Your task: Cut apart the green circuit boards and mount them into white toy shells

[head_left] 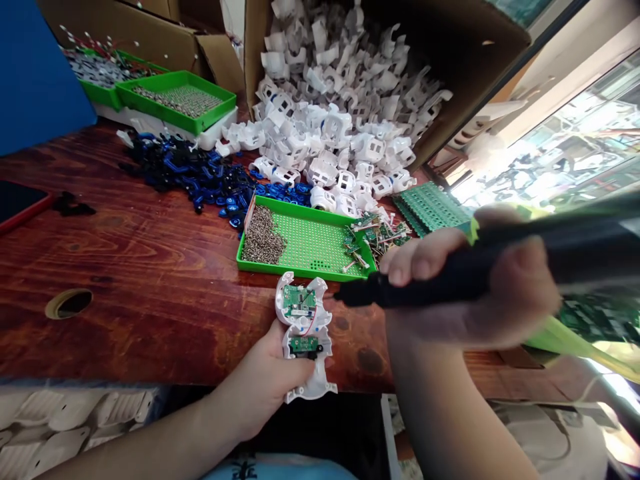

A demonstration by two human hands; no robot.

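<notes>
My left hand [273, 363] grips a white plastic housing [317, 383] at the table's front edge, thumb laid across its lower part. Inside the housing sit an upper green circuit board [295, 301] and a lower green board [303, 344], with a red wire between them. My right hand [450, 300] is wrapped round a black electric screwdriver [450, 273], held level and pointing left. Its tip is just right of the housing's upper part; whether it touches cannot be made out. The screwdriver's rear end is blurred.
Beyond the housing lies a green tray [320, 243] with small screws and several wired boards. Behind it are blue and black parts [200, 173] and a heap of white housings [325, 133] spilling from a cardboard box. A round hole [69, 303] pierces the table at left.
</notes>
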